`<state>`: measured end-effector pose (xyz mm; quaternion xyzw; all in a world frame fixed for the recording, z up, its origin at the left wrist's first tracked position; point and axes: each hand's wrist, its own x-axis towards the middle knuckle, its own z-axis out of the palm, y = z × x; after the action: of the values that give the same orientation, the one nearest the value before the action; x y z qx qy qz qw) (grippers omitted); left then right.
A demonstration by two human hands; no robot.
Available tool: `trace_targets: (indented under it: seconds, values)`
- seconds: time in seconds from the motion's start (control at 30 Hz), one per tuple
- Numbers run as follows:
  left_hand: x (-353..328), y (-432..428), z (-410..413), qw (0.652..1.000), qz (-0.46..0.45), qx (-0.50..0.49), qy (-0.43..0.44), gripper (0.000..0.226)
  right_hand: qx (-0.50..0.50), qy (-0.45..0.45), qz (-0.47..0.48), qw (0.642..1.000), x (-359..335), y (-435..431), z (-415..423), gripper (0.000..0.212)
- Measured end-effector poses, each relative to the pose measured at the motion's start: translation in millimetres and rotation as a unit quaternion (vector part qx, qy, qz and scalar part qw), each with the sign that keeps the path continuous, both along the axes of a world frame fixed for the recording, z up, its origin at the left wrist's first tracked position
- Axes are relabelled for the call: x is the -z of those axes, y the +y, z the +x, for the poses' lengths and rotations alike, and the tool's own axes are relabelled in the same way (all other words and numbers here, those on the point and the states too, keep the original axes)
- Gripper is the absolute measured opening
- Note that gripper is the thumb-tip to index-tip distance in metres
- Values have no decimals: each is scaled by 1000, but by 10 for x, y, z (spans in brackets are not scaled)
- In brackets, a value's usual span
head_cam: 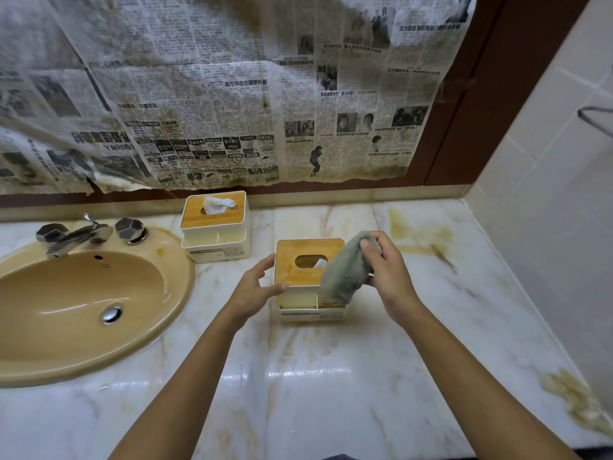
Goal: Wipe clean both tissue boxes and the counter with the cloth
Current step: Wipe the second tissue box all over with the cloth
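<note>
A white tissue box with a wooden lid stands mid-counter. My left hand grips its left side, thumb along the front edge of the lid. My right hand holds a grey-green cloth draped over the box's right side and down into its front compartment. A second tissue box, with a tissue sticking out of its wooden lid, sits further back beside the sink. The marble counter shows yellow-brown stains to the right of the near box and near the front right edge.
A tan sink basin with a chrome faucet fills the left side. Stained newspaper covers the mirror behind. A tiled wall closes off the counter on the right.
</note>
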<state>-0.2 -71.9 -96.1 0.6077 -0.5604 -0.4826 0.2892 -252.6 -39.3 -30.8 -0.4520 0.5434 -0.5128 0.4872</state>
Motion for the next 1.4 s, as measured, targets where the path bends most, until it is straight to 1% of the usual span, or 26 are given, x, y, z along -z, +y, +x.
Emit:
trace_targets:
  seconds: [0.03, 0.07, 0.17, 0.23, 0.33, 0.43, 0.47, 0.53, 0.6, 0.63, 0.67, 0.73, 0.77, 0.87, 0.93, 1.03, 1.1, 1.2, 1.4]
  values:
    - [-2, -2, -1, 1000, 1, 2, 1, 74, -1, -1, 20, 1000, -5, -38, -18, 16]
    - [-4, -5, -1, 1000, 1, 5, 2, 73, 0, 23, 31, 999, -6, -67, -36, 16]
    - [-15, -37, 12, 1000, 13, 17, -9, 72, -24, 160, 23, 987, 2, -109, -56, 13]
    - [-30, -84, 24, 999, 28, 19, -19, 73, -42, 207, 8, 977, -1, -99, -38, 10]
    - [-69, -169, 25, 999, 38, 17, -20, 69, -79, 194, 10, 978, -3, -89, -39, 11]
    - [-109, -249, 5, 999, 38, 25, -24, 77, -122, 118, 24, 985, -3, -100, -62, 14]
    - [-120, -271, -5, 999, 37, 27, -18, 80, -116, 101, 24, 988, 6, -116, -67, 14]
    - [-136, -309, -19, 999, 38, 27, -6, 80, -66, 94, 25, 993, 55, -174, -61, 14]
    - [-129, -335, -18, 999, 39, 24, -1, 74, -6, 109, 38, 993, 146, -263, -37, 13]
    - [-118, -343, -14, 999, 38, 22, 2, 69, 6, 123, 46, 991, 203, -304, -18, 17]
    - [-102, -355, -10, 999, 38, 16, 7, 62, 3, 145, 50, 988, 266, -327, 5, 25]
    - [-76, -373, -12, 999, 34, 0, 12, 51, -27, 232, 42, 971, 415, -313, 54, 49]
    - [-74, -376, -24, 999, 30, -8, 12, 47, -41, 283, 33, 958, 489, -281, 84, 55]
    - [-76, -379, -96, 999, 18, -36, 14, 42, -51, 418, 11, 907, 645, -153, 185, 55]
    - [-64, -369, -142, 999, 12, -46, 10, 43, -55, 474, 25, 878, 700, -95, 248, 56]
    - [-20, -359, -160, 999, 1, -45, -1, 45, -73, 509, 55, 856, 740, -67, 291, 61]
    - [-1, -355, -154, 999, -13, -34, -25, 46, -91, 524, 68, 844, 737, -123, 282, 62]
    - [12, -361, -159, 997, -37, -28, -58, 46, -112, 529, 81, 837, 707, -325, 222, 61]
    - [51, -352, -155, 995, -63, -21, -75, 45, -129, 542, 80, 827, 654, -722, 117, 56]
